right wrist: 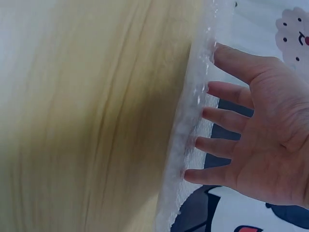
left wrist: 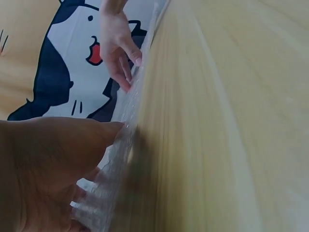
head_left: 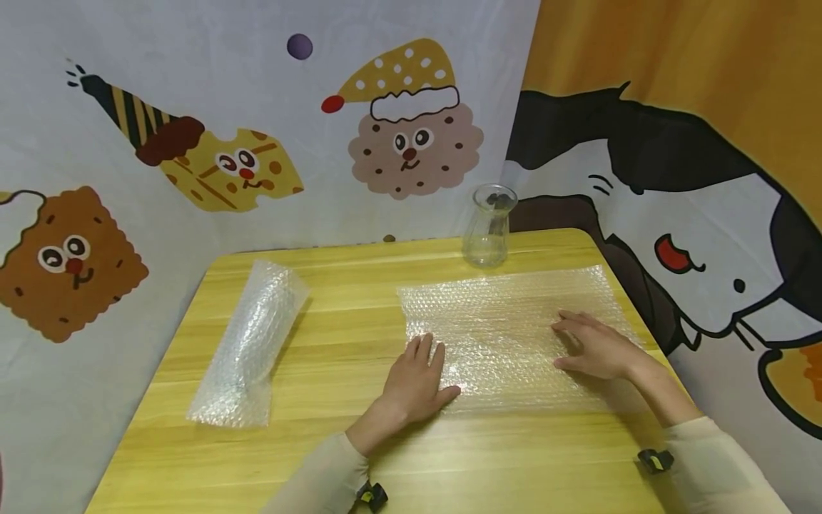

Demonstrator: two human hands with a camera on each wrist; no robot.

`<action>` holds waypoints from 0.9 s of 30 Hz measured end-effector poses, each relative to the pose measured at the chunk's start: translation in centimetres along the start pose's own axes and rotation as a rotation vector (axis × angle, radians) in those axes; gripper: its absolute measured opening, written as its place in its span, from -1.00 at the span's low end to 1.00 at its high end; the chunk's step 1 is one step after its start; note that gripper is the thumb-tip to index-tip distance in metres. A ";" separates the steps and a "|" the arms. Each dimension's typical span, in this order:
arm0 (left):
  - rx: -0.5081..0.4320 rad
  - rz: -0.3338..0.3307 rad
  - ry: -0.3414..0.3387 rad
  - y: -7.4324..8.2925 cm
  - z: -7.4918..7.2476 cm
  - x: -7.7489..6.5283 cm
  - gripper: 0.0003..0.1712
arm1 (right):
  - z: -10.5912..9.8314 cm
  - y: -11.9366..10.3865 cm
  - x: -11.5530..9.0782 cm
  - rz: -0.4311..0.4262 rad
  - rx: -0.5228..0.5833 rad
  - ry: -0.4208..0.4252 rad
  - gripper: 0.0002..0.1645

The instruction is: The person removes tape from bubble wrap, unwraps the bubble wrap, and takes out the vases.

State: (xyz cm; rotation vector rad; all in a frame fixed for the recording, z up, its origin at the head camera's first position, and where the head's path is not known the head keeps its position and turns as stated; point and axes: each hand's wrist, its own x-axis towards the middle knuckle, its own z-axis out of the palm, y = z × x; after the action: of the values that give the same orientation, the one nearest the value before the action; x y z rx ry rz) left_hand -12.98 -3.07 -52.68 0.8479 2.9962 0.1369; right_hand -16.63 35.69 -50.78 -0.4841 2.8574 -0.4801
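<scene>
A sheet of clear bubble wrap [head_left: 501, 335] lies spread flat on the wooden table. My left hand [head_left: 414, 382] rests on its left edge, fingers spread and pointing away from me. Toward the sheet's right side, my right hand [head_left: 594, 346] touches it with spread fingertips. In the right wrist view the fingers of the right hand [right wrist: 260, 121] reach the bubble surface, with the palm lifted off it. The left wrist view shows the left hand [left wrist: 58, 164] at the near edge of the sheet, thumb on the plastic. Neither hand grips anything.
Behind the sheet stands a clear glass vase [head_left: 488, 232] with a flared rim, near the table's back edge. A bubble-wrapped bundle [head_left: 250, 350] lies at the left of the table [head_left: 334, 300]. Cartoon-printed cloth [head_left: 257, 71] hangs around the back and sides.
</scene>
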 end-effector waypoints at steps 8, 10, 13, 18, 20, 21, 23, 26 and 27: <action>0.015 0.034 0.024 0.0 0.6 0.8 0.01 | -0.3 0.9 -0.3 0.003 0.007 -0.010 -0.06; 0.013 0.040 0.033 -0.1 0.6 1.0 0.00 | -0.2 0.9 -0.3 0.000 -0.002 -0.006 -0.07; -0.004 0.039 0.037 -0.3 0.3 1.2 -0.02 | -0.2 1.0 -0.2 -0.009 -0.014 0.006 -0.06; -0.020 0.034 0.024 -0.5 0.0 1.7 -0.06 | -0.2 0.9 -0.2 -0.013 -0.036 0.013 -0.11; -0.027 0.035 0.022 -0.5 0.0 1.8 -0.09 | -0.2 0.7 -0.2 -0.033 -0.045 0.026 -0.16; -0.032 0.037 0.027 -0.6 0.0 1.9 -0.12 | -0.3 0.5 -0.2 -0.047 -0.048 0.034 -0.18; -0.056 0.035 0.024 -0.8 -0.1 1.9 -0.17 | -0.3 0.0 0.0 -0.076 -0.041 0.054 -0.21; -0.099 0.031 0.025 -1.3 -0.3 1.8 -0.24 | -0.3 -1.1 0.6 -0.124 -0.014 0.085 -0.22; -0.110 0.033 0.032 -1.5 -0.4 1.7 -0.26 | -0.2 -1.5 0.8 -0.137 -0.004 0.094 -0.21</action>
State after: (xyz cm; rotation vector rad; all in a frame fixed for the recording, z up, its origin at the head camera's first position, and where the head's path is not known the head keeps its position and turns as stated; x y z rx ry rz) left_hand -15.22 -3.44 -52.46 0.8917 2.9726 0.3165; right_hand -16.99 34.07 -50.18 -0.6788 2.9278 -0.5336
